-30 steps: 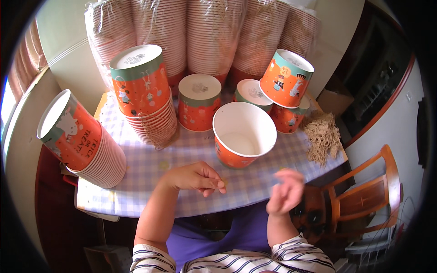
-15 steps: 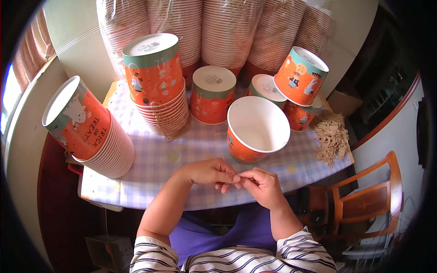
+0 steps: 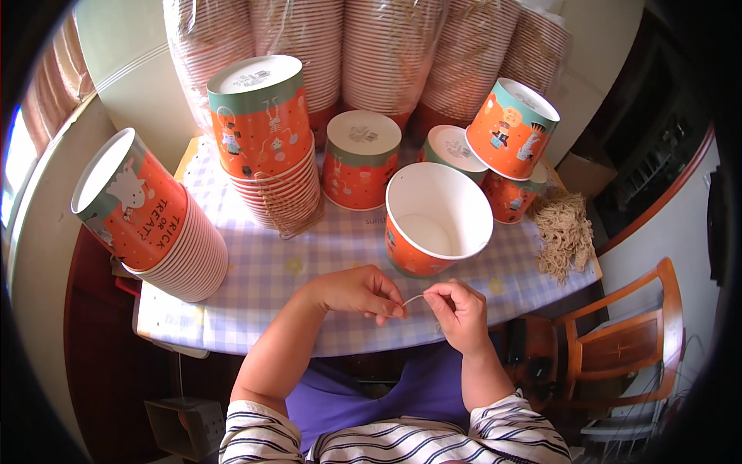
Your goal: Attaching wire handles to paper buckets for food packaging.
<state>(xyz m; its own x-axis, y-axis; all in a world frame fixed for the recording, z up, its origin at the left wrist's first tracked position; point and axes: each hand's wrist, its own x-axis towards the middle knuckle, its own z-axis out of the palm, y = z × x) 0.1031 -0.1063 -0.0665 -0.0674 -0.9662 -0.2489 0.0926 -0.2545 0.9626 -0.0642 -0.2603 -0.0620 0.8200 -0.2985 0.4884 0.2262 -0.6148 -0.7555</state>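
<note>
Held thin pale cord (image 3: pixel 413 299) between fingertip pinches of left hand (image 3: pixel 352 291) and right hand (image 3: pixel 463 311), nearer than open orange tub (image 3: pixel 438 220), apparently straightening it, and likely needed both grips steady for next move.

A lilac-and-white checked cloth (image 3: pixel 267 282) with yellow patches spreads beneath and ahead of the left hand (image 3: pixel 361 293), covering most of the desk (image 3: pixel 188 158), whose wooden edge shows far ahead on that hand's left. Farther left of the same hand hangs a pinkish-brown curtain (image 3: pixel 48 85) beside a bright window (image 3: pixel 17 166). A pale box (image 3: pixel 184 427) sits low, nearer the body than the left hand. Right of the right hand (image 3: pixel 461 312) stands a brown wooden chair (image 3: pixel 621 346) with an open-framed back. Beyond that hand, ahead and right, are a cardboard box (image 3: pixel 585 172), a dark opening (image 3: pixel 657 131) with a reddish-brown frame, and a pale wall (image 3: pixel 684 213).
</note>
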